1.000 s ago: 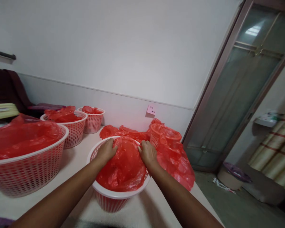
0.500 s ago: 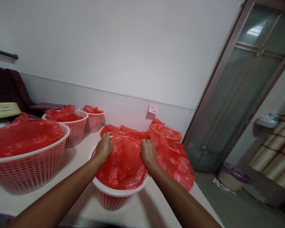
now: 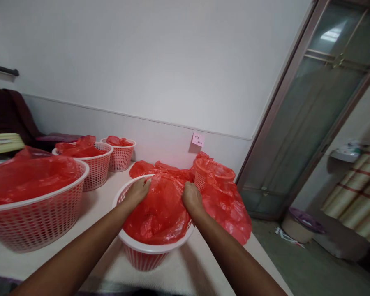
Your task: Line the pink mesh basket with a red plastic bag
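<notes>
A thin red plastic bag lines the white perforated plastic basket in front of me. At the bag's left upper edge, my left hand is closed on the plastic, just inside the basket's rim; its fingertips are partly hidden. My right hand grips the right side of the same bag in a fist above the rim. Behind and right of that hand stands a smaller basket with red plastic over it. More red plastic sheeting spreads down its near side.
To the left stand a large basket, a middle-sized basket and a small basket, all with red bags inside. A pink note is stuck on the wall. Beyond the white table's right edge, a bin sits on the floor.
My left hand has come down a little with the bag's left edge, and the basket's far left rim now shows. My right hand stays nearly in place. The view has shifted slightly.
</notes>
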{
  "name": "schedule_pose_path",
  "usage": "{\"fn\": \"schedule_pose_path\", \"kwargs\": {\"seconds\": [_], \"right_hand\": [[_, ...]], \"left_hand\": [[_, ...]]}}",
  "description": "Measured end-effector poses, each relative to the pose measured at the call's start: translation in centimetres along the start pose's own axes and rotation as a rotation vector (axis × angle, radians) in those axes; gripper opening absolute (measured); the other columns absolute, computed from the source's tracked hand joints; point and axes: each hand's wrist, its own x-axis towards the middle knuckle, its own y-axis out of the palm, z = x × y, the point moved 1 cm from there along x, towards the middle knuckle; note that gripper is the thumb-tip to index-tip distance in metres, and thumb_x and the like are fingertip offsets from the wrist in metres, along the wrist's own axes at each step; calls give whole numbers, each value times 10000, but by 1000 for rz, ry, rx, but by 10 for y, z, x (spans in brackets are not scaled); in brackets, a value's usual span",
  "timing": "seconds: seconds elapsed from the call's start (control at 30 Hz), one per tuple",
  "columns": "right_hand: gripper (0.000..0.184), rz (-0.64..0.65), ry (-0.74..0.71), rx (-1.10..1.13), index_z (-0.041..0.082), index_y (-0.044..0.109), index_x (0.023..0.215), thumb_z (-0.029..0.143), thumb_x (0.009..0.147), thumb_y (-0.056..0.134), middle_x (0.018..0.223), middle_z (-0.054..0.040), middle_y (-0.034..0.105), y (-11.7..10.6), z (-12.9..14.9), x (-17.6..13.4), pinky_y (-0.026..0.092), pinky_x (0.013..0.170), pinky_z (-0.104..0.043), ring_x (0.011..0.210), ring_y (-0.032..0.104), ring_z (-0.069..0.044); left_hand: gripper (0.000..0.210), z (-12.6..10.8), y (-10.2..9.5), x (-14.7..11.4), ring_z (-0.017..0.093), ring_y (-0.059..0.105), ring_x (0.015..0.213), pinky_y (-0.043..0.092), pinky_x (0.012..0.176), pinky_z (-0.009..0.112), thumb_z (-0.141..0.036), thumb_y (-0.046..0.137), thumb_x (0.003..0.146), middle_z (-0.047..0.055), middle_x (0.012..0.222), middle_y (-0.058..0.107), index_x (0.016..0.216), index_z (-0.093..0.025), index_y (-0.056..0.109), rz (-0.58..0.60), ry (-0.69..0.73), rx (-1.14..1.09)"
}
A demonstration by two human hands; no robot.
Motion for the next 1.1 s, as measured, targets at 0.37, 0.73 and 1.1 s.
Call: {"fn": "schedule_pose_path", "kwargs": {"seconds": [0.37,0.73,1.1], "right_hand": [[342,4,29,6,131,613,1090,65,893,342,1057,-136,693,-18,1,-13,467,738,-302,926,671,-235],[349,-10,44,21,120,615,1070,94,908,306,991,-161,706,-18,-15,-24,465,699,-337,888,688,-278],[310,-63,13,168,130,668,932,212,939,369,911,-162,710,-20,-7,3,391,657,-301,815,662,-237]], "left_hand": [[250,2,-20,-8,209,605,1032,500,902,444,-356,567,907,70,1110,634,1049,-156,613,-206,-40,228],[240,-9,-43,-15,194,614,983,521,846,407,-370,561,909,63,1073,637,992,-153,620,-190,-9,333],[244,-12,-49,-25,169,600,867,503,758,356,-389,506,926,40,952,615,930,-159,588,-224,-6,291]]}}
